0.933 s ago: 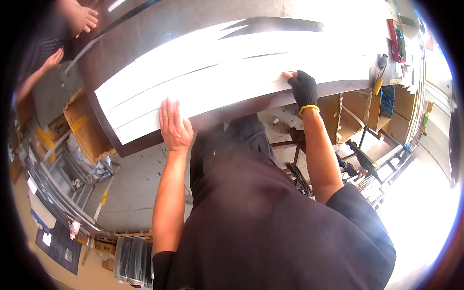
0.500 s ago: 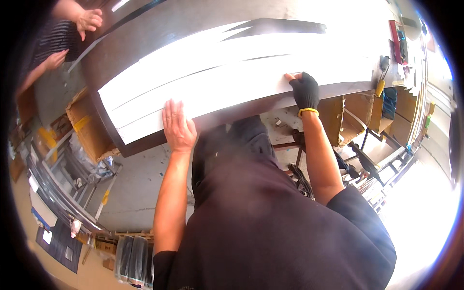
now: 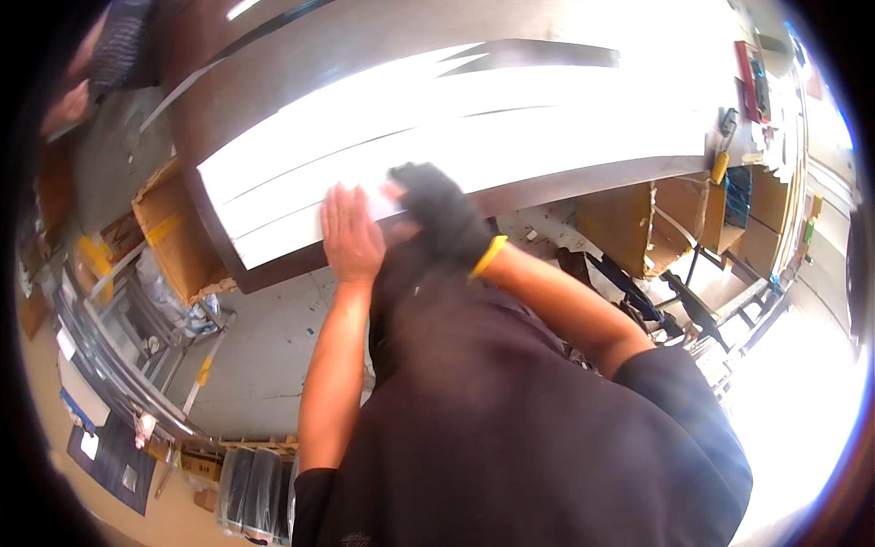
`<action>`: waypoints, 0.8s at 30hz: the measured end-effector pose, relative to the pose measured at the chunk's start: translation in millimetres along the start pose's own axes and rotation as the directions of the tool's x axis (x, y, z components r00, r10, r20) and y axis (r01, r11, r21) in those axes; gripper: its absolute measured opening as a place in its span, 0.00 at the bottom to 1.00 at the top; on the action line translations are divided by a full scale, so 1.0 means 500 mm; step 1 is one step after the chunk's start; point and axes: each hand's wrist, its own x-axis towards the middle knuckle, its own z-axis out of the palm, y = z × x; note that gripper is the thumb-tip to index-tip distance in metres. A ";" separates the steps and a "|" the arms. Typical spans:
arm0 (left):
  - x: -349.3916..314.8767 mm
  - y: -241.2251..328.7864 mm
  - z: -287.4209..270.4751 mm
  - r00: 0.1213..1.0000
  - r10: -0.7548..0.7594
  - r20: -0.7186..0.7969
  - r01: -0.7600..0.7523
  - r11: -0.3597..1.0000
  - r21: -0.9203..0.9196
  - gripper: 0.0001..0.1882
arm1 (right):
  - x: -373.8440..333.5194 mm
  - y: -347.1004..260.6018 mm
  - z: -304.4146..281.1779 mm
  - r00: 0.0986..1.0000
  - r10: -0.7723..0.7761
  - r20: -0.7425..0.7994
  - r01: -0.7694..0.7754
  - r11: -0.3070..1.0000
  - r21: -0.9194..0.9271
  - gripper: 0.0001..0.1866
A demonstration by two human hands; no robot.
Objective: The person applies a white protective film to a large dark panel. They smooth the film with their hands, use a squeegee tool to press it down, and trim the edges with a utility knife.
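Long white strips (image 3: 292,196) lie side by side across the dark tabletop (image 3: 519,193), their surface washed out by glare. My bare left hand (image 3: 352,232) rests flat near the front edge of the closest strip, fingers stretched out. Close beside it on the right is my right hand (image 3: 439,208), in a black glove with bare fingertips and a yellow cuff. Motion smears its fingers over the strip edge, so I cannot make out their grip. Behind the white strips lies a dark, pointed strip (image 3: 547,53).
Open cardboard boxes stand below the table, one at the left (image 3: 173,232) and one at the right (image 3: 679,219). A yellow-handled tool (image 3: 721,164) lies at the table's right end, near a red tray (image 3: 751,82). Another person's blurred hand (image 3: 68,108) shows at the upper left.
My right hand has swept left along the strips to beside my left hand, which stays flat. The other person's hands have moved lower and further left.
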 end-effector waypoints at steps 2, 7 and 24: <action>0.004 0.011 -0.005 0.999 -0.016 -0.036 0.015 1.000 -0.025 0.28 | 0.001 -0.027 0.045 0.984 0.113 0.135 -0.142 0.964 0.227 0.39; -0.005 -0.003 0.006 1.000 -0.017 -0.004 0.017 1.000 -0.002 0.30 | -0.036 -0.007 0.041 0.973 0.219 0.074 -0.231 0.917 0.326 0.43; -0.010 -0.002 0.001 0.996 -0.076 0.045 0.079 0.994 -0.075 0.33 | -0.279 0.305 -0.304 0.870 0.472 -0.142 -0.475 0.725 -0.499 0.46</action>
